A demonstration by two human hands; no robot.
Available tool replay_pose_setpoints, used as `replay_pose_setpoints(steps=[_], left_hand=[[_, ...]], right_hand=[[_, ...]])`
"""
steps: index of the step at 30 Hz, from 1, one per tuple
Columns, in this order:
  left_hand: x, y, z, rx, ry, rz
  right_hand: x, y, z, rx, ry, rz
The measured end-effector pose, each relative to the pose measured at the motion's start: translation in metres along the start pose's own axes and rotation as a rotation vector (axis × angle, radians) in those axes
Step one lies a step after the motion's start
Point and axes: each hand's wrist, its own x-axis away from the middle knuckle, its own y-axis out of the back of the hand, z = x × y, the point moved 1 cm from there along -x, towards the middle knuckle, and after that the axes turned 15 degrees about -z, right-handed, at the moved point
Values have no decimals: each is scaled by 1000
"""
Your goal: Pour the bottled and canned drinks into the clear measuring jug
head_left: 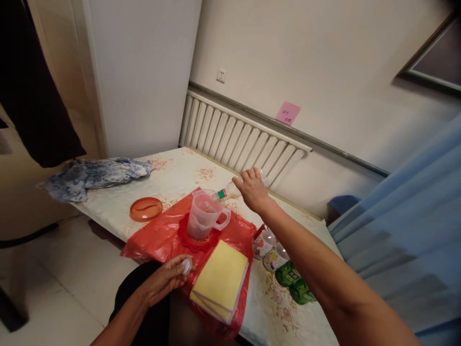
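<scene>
My right hand [252,189] grips a clear bottle [235,188] with a green and red neck label. The bottle is tilted, its mouth over the opening of a translucent pinkish measuring jug [201,218], and a thin stream seems to run into it. The jug stands upright on a red scalloped dish [190,241]. Low at the left, my left hand [169,277] holds a small white bottle cap [186,265] between thumb and fingers. Beside that hand lies a stack of yellow paper [220,275].
A red plastic sheet [154,240] lies beneath on the flowered table [183,166]. An orange lid [145,209] and a blue patterned cloth [104,175] are at the left. Several bottles, including a green-labelled bottle [287,274], stand under my right forearm. A radiator [230,129] is behind.
</scene>
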Motion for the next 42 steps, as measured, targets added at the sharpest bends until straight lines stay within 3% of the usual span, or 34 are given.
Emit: replay_pose_setpoints(steps=[10, 16, 20, 26, 34, 42], left_hand=[[3, -2, -1, -11, -21, -25], [5, -5, -4, -26, -32, -73], [11, -20, -15, -54, -69, -75], [23, -65, -53, -179, -367, -202], [34, -103, -79, -592, -809, -309], [48, -123, -79, -869, -954, -195]], right_hand=[[1, -4, 13, -43, -3, -8], [23, -16, 15, -108, -189, 82], [45, -29, 15, -270, -404, 160], [92, -31, 27, -626, -684, 171], [165, -10, 80, -867, -686, 69], [182, 2, 104, -898, -690, 113]])
